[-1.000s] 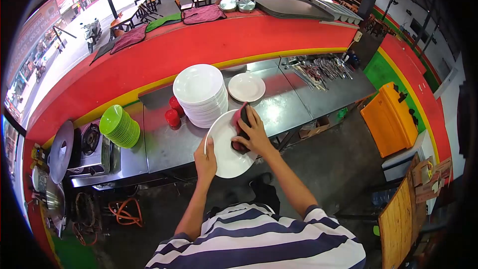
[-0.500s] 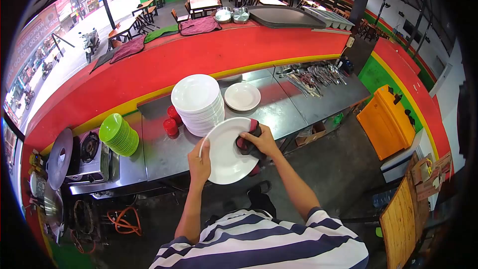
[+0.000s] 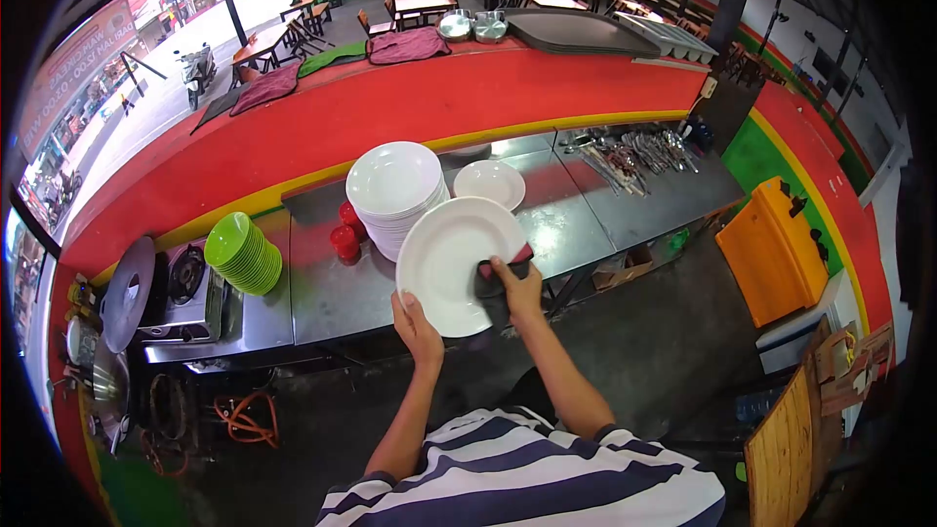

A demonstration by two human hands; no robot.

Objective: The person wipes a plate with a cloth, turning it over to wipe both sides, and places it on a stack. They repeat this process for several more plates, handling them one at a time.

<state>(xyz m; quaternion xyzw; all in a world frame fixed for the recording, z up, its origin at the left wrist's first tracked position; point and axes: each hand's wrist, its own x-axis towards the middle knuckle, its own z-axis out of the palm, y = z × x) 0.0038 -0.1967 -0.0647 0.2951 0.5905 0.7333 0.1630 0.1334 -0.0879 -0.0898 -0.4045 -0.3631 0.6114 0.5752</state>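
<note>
A white plate [image 3: 449, 263] is tilted up in front of me, held over the front edge of the steel counter. My left hand [image 3: 417, 332] grips its lower left rim, thumb on the face. In my right hand [image 3: 519, 291] is a dark cloth [image 3: 491, 281] with a maroon part, pressed against the right side of the plate. Just behind the plate rises a tall stack of white plates [image 3: 394, 179]. A smaller pile of white plates [image 3: 490, 184] sits right of that stack. Two red containers [image 3: 346, 244] stand at the stack's left.
Green bowls [image 3: 243, 254] are stacked on the left of the steel counter [image 3: 322, 303], beside a gas stove [image 3: 185, 278]. Loose cutlery [image 3: 639, 158] lies at the right end. Cloths [image 3: 409, 46] and dark trays [image 3: 583, 32] rest on the red ledge.
The plate has moved slightly up and turned in my hands. My left hand has slid lower on its rim, and the cloth in my right hand has shifted near the right edge.
</note>
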